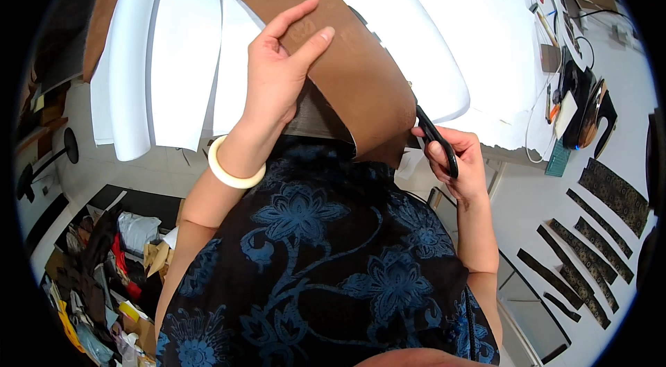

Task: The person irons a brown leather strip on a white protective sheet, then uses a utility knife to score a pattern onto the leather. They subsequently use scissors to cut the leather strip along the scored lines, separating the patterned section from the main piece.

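A long strip of brown leather-like material [361,69] runs from the top of the view down toward my body, its near end curling over the table edge. My left hand [270,75] holds the strip at its left side. Thumb and forefinger lie spread on its face, while the other fingers are hidden. At the strip's right edge, my right hand [463,162] grips black-handled scissors [436,138]. Their blades point up along that edge and are mostly hidden by the material. Dark grey material [319,117] shows below the strip.
White paper rolls [132,55] lie at the left of the white table [499,75]. Tools and cables [555,89] crowd its right side. Dark patterned pieces [583,256] lie at lower right. A black bin [104,197] full of scraps stands at lower left.
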Demonstrator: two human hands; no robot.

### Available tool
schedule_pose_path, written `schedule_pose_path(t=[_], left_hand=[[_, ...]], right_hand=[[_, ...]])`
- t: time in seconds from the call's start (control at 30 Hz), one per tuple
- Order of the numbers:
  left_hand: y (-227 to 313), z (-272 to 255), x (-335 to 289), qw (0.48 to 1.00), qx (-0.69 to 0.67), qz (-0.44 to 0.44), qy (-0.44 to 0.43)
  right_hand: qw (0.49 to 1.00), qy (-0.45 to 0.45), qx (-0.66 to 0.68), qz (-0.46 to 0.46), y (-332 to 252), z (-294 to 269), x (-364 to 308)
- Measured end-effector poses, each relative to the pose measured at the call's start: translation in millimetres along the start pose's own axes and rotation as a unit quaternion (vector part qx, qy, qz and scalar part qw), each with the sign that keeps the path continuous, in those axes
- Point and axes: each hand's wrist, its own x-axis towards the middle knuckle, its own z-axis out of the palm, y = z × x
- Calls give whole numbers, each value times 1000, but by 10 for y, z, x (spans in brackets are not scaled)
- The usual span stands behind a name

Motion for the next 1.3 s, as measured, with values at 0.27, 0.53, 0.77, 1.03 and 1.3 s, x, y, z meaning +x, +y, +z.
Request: schedule_pose_path(t=[0.27, 0.53, 0.77, 1.03, 1.3], left_hand=[[-51, 49, -92, 997, -42, -58, -9], [-20, -13, -97, 987, -121, -106, -31], [-21, 6, -138, 985, -125, -114, -44], [-57, 20, -184, 995, -60, -68, -44], [-127, 2, -217, 998, -36, -35, -49]], right_hand=[[999, -10, 37, -3, -17, 65, 65], [999, -29, 44, -8, -45, 63, 108], [998, -36, 50, -28, -25, 101, 175], [997, -30, 57, -32, -13, 147, 174], [998, -40, 24, -31, -15, 55, 175]])
